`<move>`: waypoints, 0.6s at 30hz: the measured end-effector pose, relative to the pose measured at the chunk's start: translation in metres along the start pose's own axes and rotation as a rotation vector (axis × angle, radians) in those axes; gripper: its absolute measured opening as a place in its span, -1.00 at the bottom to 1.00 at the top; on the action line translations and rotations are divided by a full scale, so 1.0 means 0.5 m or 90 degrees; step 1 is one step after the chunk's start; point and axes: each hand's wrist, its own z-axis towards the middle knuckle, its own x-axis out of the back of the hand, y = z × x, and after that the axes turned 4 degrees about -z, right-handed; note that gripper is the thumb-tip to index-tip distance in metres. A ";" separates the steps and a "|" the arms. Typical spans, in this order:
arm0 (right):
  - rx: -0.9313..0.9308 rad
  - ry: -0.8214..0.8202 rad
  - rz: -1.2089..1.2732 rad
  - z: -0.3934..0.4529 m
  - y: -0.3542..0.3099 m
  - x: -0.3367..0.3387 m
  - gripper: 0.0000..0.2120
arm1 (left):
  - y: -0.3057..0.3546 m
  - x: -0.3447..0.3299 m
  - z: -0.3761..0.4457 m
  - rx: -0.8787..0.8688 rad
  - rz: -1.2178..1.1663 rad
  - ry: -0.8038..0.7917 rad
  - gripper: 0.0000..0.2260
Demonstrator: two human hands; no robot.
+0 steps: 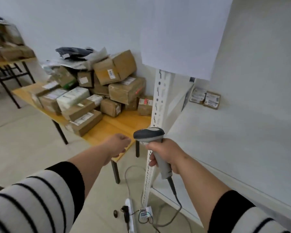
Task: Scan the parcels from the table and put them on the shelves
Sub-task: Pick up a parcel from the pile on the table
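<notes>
Closest to me, the person's right hand (165,154) had its fingers wrapped firmly round the grip of the scanner (154,145), head tilted forward and slightly left, presumably so the window would face the labels once a box came up. Its cable (174,192) trailed down to a power strip (129,214) on the floor at the foot of the shelf post (155,115).

Just left of the scanner, the left hand (118,145) reached forward holding nothing, fingers loosely curled with the knuckles towards me; how far they were open I could not quite tell. I judged it was heading for the next box.

Beyond the scanner, the table (114,125) stood against the post, its near corner bare. The parcels (97,91) were heaped at its far end towards the wall, brown boxes with white labels, soft bags thrown on top.

Right of the scanner, the shelves (233,140) were mostly bare. Two small boxes (205,98) stood at the back against the wall, perhaps already sorted.

Far left of the scanner, another table (10,61) held more boxes, blurred.
</notes>
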 end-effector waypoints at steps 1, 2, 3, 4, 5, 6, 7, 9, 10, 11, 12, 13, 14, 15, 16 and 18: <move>0.006 -0.013 -0.007 0.022 -0.023 -0.018 -0.88 | -0.003 0.029 0.011 0.006 -0.008 0.014 -0.75; 0.011 -0.026 -0.013 0.045 -0.047 -0.036 -0.87 | -0.007 0.059 0.020 0.009 -0.012 0.026 -0.75; 0.015 -0.037 -0.015 0.070 -0.071 -0.056 -0.87 | -0.011 0.089 0.031 0.010 -0.012 0.039 -0.74; 0.018 -0.044 -0.012 0.095 -0.094 -0.077 -0.87 | -0.017 0.121 0.044 0.010 -0.016 0.054 -0.74; 0.019 -0.049 -0.007 0.120 -0.116 -0.099 -0.87 | -0.025 0.155 0.056 0.013 -0.028 0.069 -0.74; 0.017 -0.052 -0.004 0.143 -0.138 -0.122 -0.87 | -0.034 0.189 0.066 0.019 -0.043 0.080 -0.74; 0.016 -0.055 -0.006 0.165 -0.160 -0.146 -0.86 | -0.045 0.224 0.075 0.026 -0.057 0.087 -0.74; 0.013 -0.061 -0.020 0.211 -0.202 -0.195 -0.81 | -0.073 0.295 0.096 0.043 -0.078 0.098 -0.74; 0.008 -0.061 -0.023 0.235 -0.223 -0.220 -0.77 | -0.086 0.332 0.109 0.052 -0.084 0.104 -0.74; 0.004 -0.060 -0.024 0.259 -0.245 -0.245 -0.75 | -0.100 0.370 0.125 0.060 -0.090 0.111 -0.74; 0.003 -0.057 -0.021 0.284 -0.267 -0.270 -0.74 | -0.113 0.410 0.143 0.063 -0.097 0.120 -0.74; 0.005 -0.051 -0.014 0.308 -0.290 -0.295 -0.74 | -0.125 0.449 0.165 0.063 -0.108 0.129 -0.74; 0.009 -0.044 -0.001 0.332 -0.313 -0.321 -0.73 | -0.136 0.488 0.185 0.062 -0.121 0.135 -0.74; 0.015 -0.037 0.018 0.355 -0.337 -0.348 -0.72 | -0.147 0.527 0.205 0.058 -0.131 0.137 -0.75; 0.021 -0.033 0.037 0.379 -0.363 -0.376 -0.70 | -0.154 0.568 0.224 0.051 -0.137 0.135 -0.76; 0.021 -0.024 0.066 0.423 -0.417 -0.434 -0.68 | -0.170 0.650 0.259 0.042 -0.137 0.126 -0.77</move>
